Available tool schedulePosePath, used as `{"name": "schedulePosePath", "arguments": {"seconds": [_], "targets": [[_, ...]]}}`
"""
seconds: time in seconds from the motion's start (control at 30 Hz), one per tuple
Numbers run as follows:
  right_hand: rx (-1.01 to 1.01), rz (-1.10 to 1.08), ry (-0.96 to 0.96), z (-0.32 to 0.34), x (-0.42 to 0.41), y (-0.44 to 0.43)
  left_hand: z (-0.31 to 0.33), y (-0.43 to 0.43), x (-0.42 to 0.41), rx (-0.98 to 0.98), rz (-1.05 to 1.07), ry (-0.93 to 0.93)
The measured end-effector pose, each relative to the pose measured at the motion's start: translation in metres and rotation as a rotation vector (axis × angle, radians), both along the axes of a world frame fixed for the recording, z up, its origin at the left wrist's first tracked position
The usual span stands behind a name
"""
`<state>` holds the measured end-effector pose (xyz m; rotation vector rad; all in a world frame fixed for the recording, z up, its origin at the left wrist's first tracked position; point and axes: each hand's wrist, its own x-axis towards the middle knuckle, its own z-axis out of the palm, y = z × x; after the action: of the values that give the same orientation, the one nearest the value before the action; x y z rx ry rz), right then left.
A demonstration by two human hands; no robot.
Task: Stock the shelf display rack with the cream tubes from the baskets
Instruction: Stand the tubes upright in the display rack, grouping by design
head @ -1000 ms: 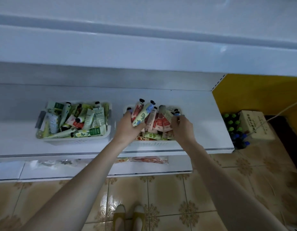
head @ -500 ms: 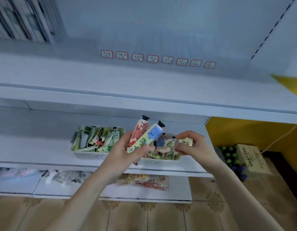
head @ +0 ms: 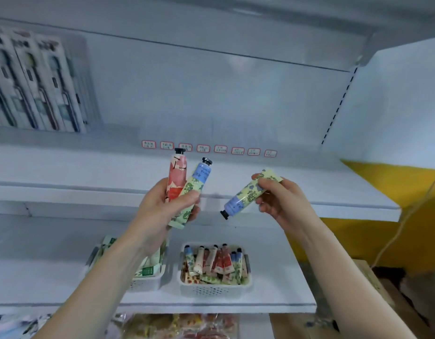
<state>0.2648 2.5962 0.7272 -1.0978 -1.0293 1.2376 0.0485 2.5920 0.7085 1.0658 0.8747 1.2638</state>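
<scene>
Fingers (head: 187, 199) of the left hand (head: 162, 211) grip a pink tube (head: 176, 177) and a blue-green tube (head: 195, 187), the right hand (head: 282, 201) pinches a third tube (head: 245, 195), with the shelf (head: 260, 172) beyond them unstocked and the basket (head: 215, 289) beneath well filled.

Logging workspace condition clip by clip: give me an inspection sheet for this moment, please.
Surface: white shelf with a row of price labels.
Job's things: pink tube and blue-green tube in the left hand; second blue-green tube in the right hand, cap pointing down-left; left basket and right basket on the shelf below, tubes inside.
Clutter: bagged goods on the bottom shelf.
Grippers: both hands grip tubes.
Cables: white cable along the yellow wall.
Surroundings: boxed goods upper left.
</scene>
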Motion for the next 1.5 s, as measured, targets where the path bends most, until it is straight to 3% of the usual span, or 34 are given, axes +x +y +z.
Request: {"name": "schedulePosePath", "arguments": {"seconds": [0.23, 0.4, 0.63, 0.87, 1.13, 1.5], "targets": [[0.047, 0.093, 0.011, 0.018, -0.005, 0.037, 0.013, 0.034, 0.0, 0.078, -0.005, 0.103], [0.143, 0.173, -0.124, 0.034, -0.02, 0.062, 0.023, 0.06, -0.007, 0.092, -0.037, 0.092], [0.195, 0.184, -0.121, 0.045, -0.035, 0.091, 0.029, 0.089, -0.014, 0.084, -0.122, 0.057], [0.167, 0.122, -0.07, 0.024, -0.032, 0.104, 0.02, 0.11, -0.024, 0.04, -0.048, 0.053], [0.209, -0.162, -0.091, 0.019, 0.013, 0.122, 0.019, 0.13, -0.032, -0.002, 0.037, 0.066], [0.202, -0.193, -0.012, 0.025, 0.039, 0.159, 0.023, 0.154, -0.008, -0.013, 0.093, 0.035]]}}
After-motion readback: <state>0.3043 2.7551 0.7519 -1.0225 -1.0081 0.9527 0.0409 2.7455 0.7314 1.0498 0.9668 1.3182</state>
